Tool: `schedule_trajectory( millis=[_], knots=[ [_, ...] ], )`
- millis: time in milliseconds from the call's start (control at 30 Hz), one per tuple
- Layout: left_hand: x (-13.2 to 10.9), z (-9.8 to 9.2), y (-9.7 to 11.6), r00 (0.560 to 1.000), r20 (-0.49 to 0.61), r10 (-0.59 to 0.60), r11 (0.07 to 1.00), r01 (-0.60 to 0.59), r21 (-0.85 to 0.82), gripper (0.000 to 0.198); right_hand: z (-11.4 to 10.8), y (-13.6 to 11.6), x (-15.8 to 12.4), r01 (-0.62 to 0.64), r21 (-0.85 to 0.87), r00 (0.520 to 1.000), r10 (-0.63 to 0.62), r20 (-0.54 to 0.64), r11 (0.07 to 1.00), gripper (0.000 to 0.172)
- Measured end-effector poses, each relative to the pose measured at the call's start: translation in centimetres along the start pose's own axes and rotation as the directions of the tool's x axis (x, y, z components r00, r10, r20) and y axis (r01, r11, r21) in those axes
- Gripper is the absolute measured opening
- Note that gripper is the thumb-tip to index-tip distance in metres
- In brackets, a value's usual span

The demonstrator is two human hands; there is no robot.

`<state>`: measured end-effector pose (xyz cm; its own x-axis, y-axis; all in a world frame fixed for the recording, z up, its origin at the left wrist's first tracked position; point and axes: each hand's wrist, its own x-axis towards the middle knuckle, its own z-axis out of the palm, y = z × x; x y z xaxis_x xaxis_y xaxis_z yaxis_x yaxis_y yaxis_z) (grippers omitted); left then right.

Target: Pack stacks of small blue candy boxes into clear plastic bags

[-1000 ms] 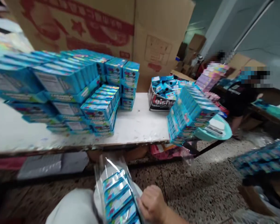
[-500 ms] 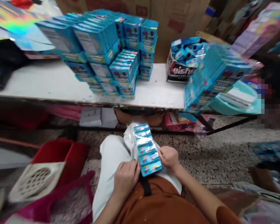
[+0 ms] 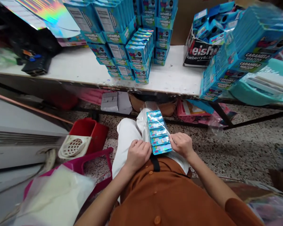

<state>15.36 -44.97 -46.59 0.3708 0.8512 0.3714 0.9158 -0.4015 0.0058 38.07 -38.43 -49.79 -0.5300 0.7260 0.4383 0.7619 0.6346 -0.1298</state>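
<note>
A row of small blue boxes inside a clear plastic bag (image 3: pixel 157 131) lies on my lap, over white trousers. My left hand (image 3: pixel 138 153) is closed, fingers curled against the left side of the pack. My right hand (image 3: pixel 182 144) is closed on the pack's right edge and the bag film. Both hands grip the near end of the pack.
A white table (image 3: pixel 80 67) ahead carries stacks of blue candy boxes (image 3: pixel 122 34), with more stacks at the right (image 3: pixel 235 53) and a black-lettered bag of boxes (image 3: pixel 199 51). A teal tray (image 3: pixel 261 91) sits far right. A red bin (image 3: pixel 89 131), white basket (image 3: pixel 73 147) and pink basket (image 3: pixel 85 163) stand on the floor left.
The view has tilted down from the table to my lap. The bagged pack has settled on my lap, and both hands now hold its near end.
</note>
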Motion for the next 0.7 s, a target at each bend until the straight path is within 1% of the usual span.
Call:
schedule_trajectory(
  millis=[67,133,200,267,433,567,633,700],
  knots=[
    [0.4,-0.8,0.1,0.999,0.047,0.019,0.999,-0.020,0.027,0.020,-0.8,-0.1,0.4,0.020,-0.033,0.998,-0.019,0.053,0.999,0.025],
    [0.7,-1.6,0.3,0.995,0.090,0.041,0.998,-0.045,0.046,0.021,-1.7,-0.2,0.5,0.068,-0.056,0.992,-0.061,0.111,0.996,0.025],
    [0.7,-2.4,0.6,0.991,0.123,0.060,0.997,-0.066,0.050,0.022,-2.6,-0.4,0.2,0.128,-0.061,0.981,-0.117,0.158,0.990,0.025],
    [0.4,-3.0,1.0,0.988,0.131,0.079,0.995,-0.086,0.050,0.023,-3.5,-0.8,-0.4,0.168,-0.067,0.971,-0.153,0.186,0.984,0.025],
    [-1.1,-3.7,1.7,0.986,0.116,0.119,0.992,-0.123,0.030,0.024,-5.0,-1.7,-2.2,0.200,-0.071,0.968,-0.186,0.171,0.977,0.025],
    [-2.0,-3.4,1.7,0.971,0.143,0.191,0.982,-0.189,-0.024,0.022,-5.1,-2.1,-3.6,0.216,-0.051,0.966,-0.206,0.158,0.975,0.024],
    [-2.0,-3.2,1.7,0.967,0.178,0.183,0.983,-0.176,-0.055,0.020,-4.8,-2.3,-4.1,0.208,-0.043,0.968,-0.200,0.151,0.977,0.024],
    [-1.9,-3.2,1.7,0.965,0.225,0.137,0.990,-0.124,-0.072,0.017,-4.5,-2.6,-4.3,0.203,-0.030,0.969,-0.196,0.150,0.979,0.023]
  ],
)
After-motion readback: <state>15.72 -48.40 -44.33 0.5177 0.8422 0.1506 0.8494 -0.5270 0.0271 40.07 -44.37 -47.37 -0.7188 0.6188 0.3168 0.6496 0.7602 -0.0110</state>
